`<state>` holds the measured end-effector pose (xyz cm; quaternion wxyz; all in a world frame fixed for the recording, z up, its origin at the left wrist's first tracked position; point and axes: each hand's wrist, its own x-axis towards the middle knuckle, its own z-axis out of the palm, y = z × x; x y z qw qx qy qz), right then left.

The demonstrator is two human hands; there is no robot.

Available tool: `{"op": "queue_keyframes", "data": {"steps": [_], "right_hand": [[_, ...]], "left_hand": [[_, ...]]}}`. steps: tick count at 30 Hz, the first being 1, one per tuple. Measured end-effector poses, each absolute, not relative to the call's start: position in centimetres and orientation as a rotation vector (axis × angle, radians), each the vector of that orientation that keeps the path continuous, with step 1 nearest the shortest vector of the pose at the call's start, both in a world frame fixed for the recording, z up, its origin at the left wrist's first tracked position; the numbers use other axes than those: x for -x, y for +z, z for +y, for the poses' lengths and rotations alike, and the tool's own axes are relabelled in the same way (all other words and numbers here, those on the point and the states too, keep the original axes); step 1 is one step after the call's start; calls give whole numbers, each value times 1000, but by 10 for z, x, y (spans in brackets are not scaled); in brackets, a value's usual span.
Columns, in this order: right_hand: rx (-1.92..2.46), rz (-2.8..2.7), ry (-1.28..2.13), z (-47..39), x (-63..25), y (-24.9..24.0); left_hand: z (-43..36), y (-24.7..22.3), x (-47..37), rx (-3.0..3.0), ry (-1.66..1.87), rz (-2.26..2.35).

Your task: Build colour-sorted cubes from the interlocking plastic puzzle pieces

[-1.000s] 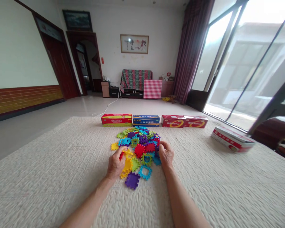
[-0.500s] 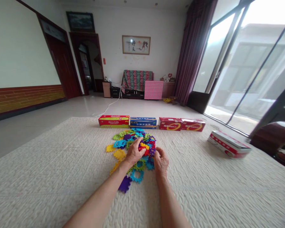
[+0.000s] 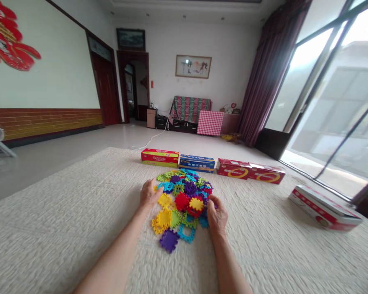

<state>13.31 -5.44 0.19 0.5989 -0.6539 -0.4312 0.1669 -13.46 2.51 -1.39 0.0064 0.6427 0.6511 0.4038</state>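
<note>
A pile of colourful plastic interlocking tiles lies between my hands, some solid squares and some open frames. At the pile's left edge, my left hand has its thumb apart from the fingers, over a mostly covered yellow tile and beside a light blue tile. My right hand rests against the right edge with curled fingers; whatever is in them is hidden. Closer to me lie a purple tile, a blue frame tile and a yellow tile. A small yellow tile sits on red ones.
Behind the pile stand a red-and-yellow box, a blue box and two red boxes in a row. A white-and-red box lies at the right. Everything rests on a cream quilted cover.
My left hand has moved off the middle of the pile to its left edge, uncovering red, yellow and purple tiles. My right hand stays at the right edge. The view has turned left.
</note>
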Motion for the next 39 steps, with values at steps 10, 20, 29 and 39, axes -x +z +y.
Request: {"op": "queue_keyframes", "data": {"steps": [10, 20, 29, 39], "right_hand": [[1587, -967, 372, -47, -130, 6], [1554, -824, 411, -45, -146, -1], [1329, -1116, 600, -59, -172, 4], [1292, -1115, 626, -58, -172, 4]], "left_hand": [[31, -15, 111, -2307, 876, 1894], [42, -13, 102, -2322, 1004, 1807], [30, -3, 97, -2276, 906, 1932], [30, 3, 98, -1934, 1175, 2022]]}}
